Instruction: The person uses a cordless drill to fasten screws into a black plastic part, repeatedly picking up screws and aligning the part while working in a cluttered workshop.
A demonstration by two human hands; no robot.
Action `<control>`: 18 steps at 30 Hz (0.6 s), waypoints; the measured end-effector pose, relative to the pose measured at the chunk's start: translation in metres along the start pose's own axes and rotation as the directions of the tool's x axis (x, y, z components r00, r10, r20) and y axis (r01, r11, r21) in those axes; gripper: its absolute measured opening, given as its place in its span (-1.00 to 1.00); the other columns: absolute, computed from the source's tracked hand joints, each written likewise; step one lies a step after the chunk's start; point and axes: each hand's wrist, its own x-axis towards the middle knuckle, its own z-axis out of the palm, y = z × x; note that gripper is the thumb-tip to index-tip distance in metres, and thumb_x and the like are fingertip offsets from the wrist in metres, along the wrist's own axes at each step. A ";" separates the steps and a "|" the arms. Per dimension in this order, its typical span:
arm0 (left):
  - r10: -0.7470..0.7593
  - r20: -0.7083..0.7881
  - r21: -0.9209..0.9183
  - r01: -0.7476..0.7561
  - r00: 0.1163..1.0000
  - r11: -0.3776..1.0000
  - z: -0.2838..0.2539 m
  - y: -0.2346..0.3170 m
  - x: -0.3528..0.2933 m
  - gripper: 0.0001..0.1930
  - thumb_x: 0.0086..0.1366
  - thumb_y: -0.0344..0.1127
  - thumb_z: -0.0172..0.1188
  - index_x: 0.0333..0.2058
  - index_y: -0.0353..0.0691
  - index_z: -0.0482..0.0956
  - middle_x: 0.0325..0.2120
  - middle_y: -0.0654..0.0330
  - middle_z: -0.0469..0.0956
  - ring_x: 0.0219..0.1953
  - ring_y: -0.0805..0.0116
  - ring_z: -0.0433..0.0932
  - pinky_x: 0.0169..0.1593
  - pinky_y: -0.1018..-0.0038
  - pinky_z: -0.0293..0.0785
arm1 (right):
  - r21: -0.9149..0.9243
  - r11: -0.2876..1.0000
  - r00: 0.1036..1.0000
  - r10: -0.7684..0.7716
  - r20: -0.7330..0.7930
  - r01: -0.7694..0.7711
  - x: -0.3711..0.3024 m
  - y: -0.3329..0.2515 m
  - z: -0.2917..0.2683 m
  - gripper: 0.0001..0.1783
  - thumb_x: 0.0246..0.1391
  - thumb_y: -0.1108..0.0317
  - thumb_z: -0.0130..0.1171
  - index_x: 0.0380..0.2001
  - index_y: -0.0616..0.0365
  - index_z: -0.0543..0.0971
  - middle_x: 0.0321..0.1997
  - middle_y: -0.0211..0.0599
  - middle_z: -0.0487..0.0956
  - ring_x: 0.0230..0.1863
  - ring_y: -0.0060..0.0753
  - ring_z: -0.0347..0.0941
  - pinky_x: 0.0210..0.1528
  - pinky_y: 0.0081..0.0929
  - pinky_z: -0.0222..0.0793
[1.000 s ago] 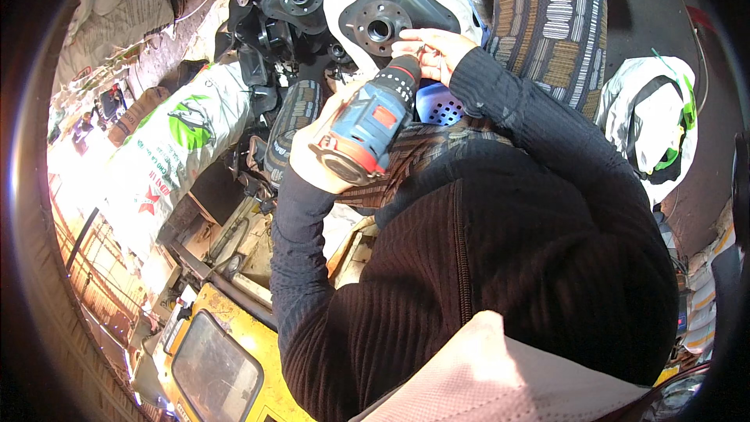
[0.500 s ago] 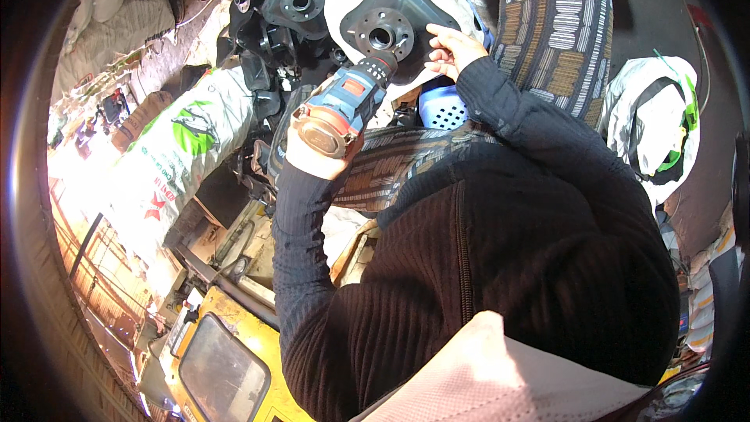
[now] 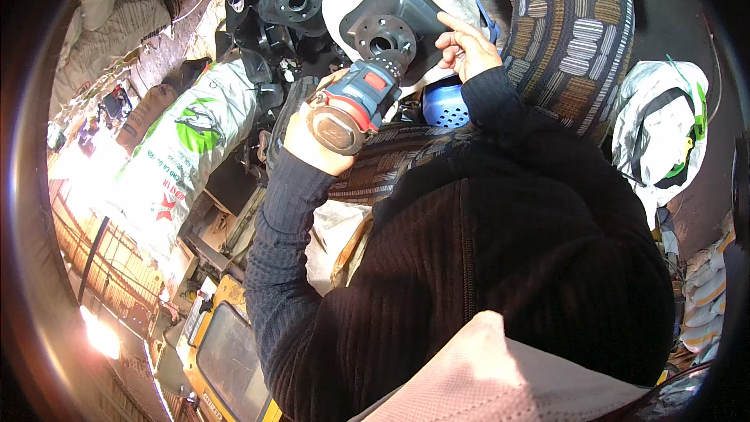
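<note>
My left hand (image 3: 308, 141) is wrapped round a blue-and-grey cordless drill (image 3: 361, 92) with a red ring. The drill's chuck points away from me and meets the near edge of the flange on a black moulded part (image 3: 414, 1). That flange is round, with a large centre hole and smaller holes about it. White sacking (image 3: 339, 9) lies under the part. Just right of it, my right hand (image 3: 473, 48) has its index finger stretched out and the others loosely bent, with nothing visible in them. Whether a fingertip touches the part, I cannot tell.
More black flanged parts (image 3: 293, 1) are heaped at the far left. A patterned cushioned ring (image 3: 566, 39) curves round my right side, beside a blue perforated container (image 3: 445, 105). White bags (image 3: 660, 125) stand at the right; a printed sack (image 3: 191, 137) lies left, above a yellow machine (image 3: 226, 352).
The drill and my left hand have shifted slightly right and nearer me, its chuck now over the flange's near edge. My right hand has moved a little right.
</note>
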 end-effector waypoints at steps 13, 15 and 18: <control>-0.244 0.128 -0.444 0.276 0.961 0.853 0.017 -0.006 0.020 -0.55 0.07 -0.23 0.13 -0.03 -0.15 0.34 -0.09 0.14 0.43 -0.04 0.23 0.44 -0.02 0.33 0.40 | 0.060 0.997 0.998 -0.058 0.002 0.057 0.001 -0.015 0.012 -0.70 0.17 0.36 -0.01 -0.06 0.27 0.34 -0.06 -0.10 0.50 -0.28 -0.51 0.50 -0.35 -0.67 0.44; -0.273 0.160 -0.424 0.316 0.949 0.849 0.022 -0.014 0.018 -0.52 0.08 -0.17 0.14 -0.01 -0.15 0.32 -0.09 0.13 0.44 -0.05 0.25 0.45 -0.04 0.34 0.42 | 0.016 0.999 0.999 -0.051 0.015 0.051 0.000 -0.017 0.014 -0.69 0.16 0.34 0.02 -0.08 0.29 0.38 -0.07 -0.12 0.51 -0.25 -0.49 0.51 -0.34 -0.68 0.45; -0.192 0.043 0.031 0.191 0.980 0.981 0.026 -0.014 0.010 -0.58 0.04 -0.21 0.22 -0.11 -0.18 0.42 -0.22 0.14 0.51 -0.16 0.27 0.51 -0.10 0.40 0.44 | -0.006 0.996 0.996 -0.084 0.025 0.084 -0.001 -0.018 0.017 -0.72 0.13 0.36 0.07 -0.13 0.29 0.42 -0.09 -0.14 0.52 -0.27 -0.50 0.52 -0.40 -0.71 0.45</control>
